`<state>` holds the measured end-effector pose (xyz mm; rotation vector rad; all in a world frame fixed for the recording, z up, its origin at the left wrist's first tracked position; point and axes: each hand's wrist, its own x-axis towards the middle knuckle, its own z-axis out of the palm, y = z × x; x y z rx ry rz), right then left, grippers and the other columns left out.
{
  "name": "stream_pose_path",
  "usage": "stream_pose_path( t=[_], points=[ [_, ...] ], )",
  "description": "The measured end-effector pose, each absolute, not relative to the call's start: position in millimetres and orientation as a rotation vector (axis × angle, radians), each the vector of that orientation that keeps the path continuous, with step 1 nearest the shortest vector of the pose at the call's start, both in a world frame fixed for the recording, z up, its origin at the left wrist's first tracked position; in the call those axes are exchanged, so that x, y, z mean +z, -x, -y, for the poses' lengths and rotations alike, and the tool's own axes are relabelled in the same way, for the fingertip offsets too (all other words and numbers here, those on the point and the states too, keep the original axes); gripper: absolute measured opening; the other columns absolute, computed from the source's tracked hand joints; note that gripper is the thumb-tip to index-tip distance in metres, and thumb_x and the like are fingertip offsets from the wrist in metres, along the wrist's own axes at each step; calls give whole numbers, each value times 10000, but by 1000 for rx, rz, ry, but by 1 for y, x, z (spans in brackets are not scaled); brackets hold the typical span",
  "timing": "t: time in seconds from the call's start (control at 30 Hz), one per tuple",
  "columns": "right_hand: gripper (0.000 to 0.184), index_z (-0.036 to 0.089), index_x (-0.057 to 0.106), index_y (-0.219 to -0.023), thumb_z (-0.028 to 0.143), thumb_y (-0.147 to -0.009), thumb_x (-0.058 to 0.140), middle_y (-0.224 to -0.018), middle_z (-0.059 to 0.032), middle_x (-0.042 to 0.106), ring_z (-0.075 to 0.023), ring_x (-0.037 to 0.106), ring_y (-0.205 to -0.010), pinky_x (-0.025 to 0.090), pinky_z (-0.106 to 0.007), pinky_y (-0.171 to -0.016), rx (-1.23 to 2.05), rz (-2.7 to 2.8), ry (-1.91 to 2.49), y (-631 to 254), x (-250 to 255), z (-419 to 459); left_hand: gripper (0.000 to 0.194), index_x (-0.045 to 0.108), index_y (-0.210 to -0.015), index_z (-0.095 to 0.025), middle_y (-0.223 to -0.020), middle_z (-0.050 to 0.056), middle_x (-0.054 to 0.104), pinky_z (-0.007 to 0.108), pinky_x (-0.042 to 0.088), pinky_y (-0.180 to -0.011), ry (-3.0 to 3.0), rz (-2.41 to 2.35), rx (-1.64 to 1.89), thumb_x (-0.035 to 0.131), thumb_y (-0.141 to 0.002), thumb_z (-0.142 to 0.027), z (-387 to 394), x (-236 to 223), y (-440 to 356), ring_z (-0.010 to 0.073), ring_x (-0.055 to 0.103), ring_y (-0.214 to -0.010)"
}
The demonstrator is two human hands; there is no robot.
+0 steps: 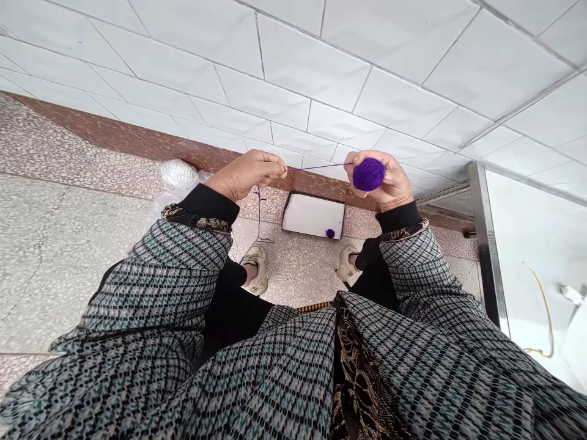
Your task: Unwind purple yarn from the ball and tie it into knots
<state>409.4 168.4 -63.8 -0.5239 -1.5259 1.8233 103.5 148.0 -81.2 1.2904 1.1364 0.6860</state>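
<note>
My right hand (389,182) is closed around a purple yarn ball (369,173), held up in front of the tiled wall. A taut purple strand (316,167) runs from the ball leftward to my left hand (250,174), whose fingers pinch it. From the left hand a loose length of the same yarn (259,214) hangs down toward the floor near my left shoe. On the floor between my feet lies a shallow white box (312,215) with a dark rim, and a small purple ball (330,233) rests in its near right corner.
A clear plastic bag with a white yarn ball (178,173) lies on the floor by the wall at left. My shoes (257,269) stand on speckled stone floor. A metal-framed door (488,256) stands at right, with a yellow cord (545,305) behind it.
</note>
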Motion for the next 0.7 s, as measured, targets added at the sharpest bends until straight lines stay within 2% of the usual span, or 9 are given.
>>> stream_pose_path(
  t=[0.1, 0.2, 0.33, 0.47, 0.53, 0.6, 0.7],
  points=[
    [700, 184, 690, -1127, 693, -671, 841, -1019, -71, 620, -161, 602, -746, 543, -285, -571, 1692, 1465, 670, -406, -57, -166, 96, 648, -780, -161, -636, -8, 460, 260, 231, -569, -1347, -1178, 628, 616, -855, -211, -145, -81, -106, 93, 327, -567],
    [622, 223, 645, -1144, 600, -693, 847, -1031, -52, 631, -162, 588, -772, 576, -318, -677, 1586, 1340, 716, -395, -55, -171, 142, 684, -872, -153, -741, 10, 568, 259, 313, -626, -1498, -1155, 486, 610, -891, -272, -141, -84, -116, 111, 415, -646],
    [532, 254, 564, -1193, 429, -747, 795, -1092, -41, 629, -156, 579, -802, 577, -345, -828, 1389, 1293, 910, -378, -71, -182, 265, 735, -909, -136, -907, 46, 712, 277, 418, -786, -1736, -865, 314, 598, -906, -363, -134, -85, -133, 144, 571, -804],
    [368, 208, 618, -1099, 162, -747, 712, -1102, -66, 665, -181, 588, -902, 547, -380, -933, 1229, 1781, 1322, -366, -92, -180, 316, 738, -881, -132, -823, 28, 686, 273, 411, -765, -1818, -668, 330, 566, -932, -393, -130, -71, -131, 137, 558, -754],
    [338, 180, 664, -1055, 119, -727, 724, -1026, -60, 685, -189, 594, -918, 541, -363, -910, 1439, 2067, 1302, -365, -93, -172, 285, 708, -827, -142, -783, 14, 654, 267, 400, -749, -1804, -775, 475, 577, -926, -374, -132, -63, -120, 132, 535, -738],
    [367, 164, 679, -1091, 165, -738, 779, -981, -43, 695, -172, 608, -878, 543, -324, -837, 1812, 2150, 1046, -366, -87, -164, 240, 679, -796, -152, -767, 9, 633, 261, 392, -739, -1749, -944, 607, 581, -914, -336, -137, -60, -108, 131, 523, -738],
    [531, 177, 618, -1181, 346, -752, 881, -1008, -34, 696, -138, 627, -804, 551, -278, -738, 2106, 1792, 690, -366, -76, -156, 199, 665, -789, -156, -733, 5, 598, 257, 367, -700, -1676, -1123, 623, 576, -896, -298, -144, -68, -99, 128, 485, -699]
  ],
)
